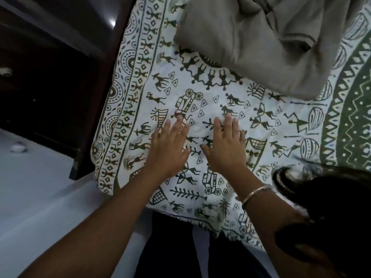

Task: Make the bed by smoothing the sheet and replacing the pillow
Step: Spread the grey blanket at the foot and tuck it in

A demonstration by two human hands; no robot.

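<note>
A white sheet (pixel 230 93) printed with dark green folk figures covers the bed corner in the middle of the head view. My left hand (pixel 170 145) lies flat on it with straight, spread fingers. Right beside it, my right hand (pixel 224 145) presses flat on the sheet too, a thin bracelet on its wrist. A grey bundle, a pillow or folded blanket (pixel 251 43), lies on the sheet beyond my hands at the top. Neither hand holds anything.
Dark wooden furniture (pixel 60 67) stands along the left side of the bed. Pale floor (pixel 40 187) shows at lower left. The sheet's edge (pixel 180 213) hangs over the bed's near side. My dark hair (pixel 331 207) hangs into view at lower right.
</note>
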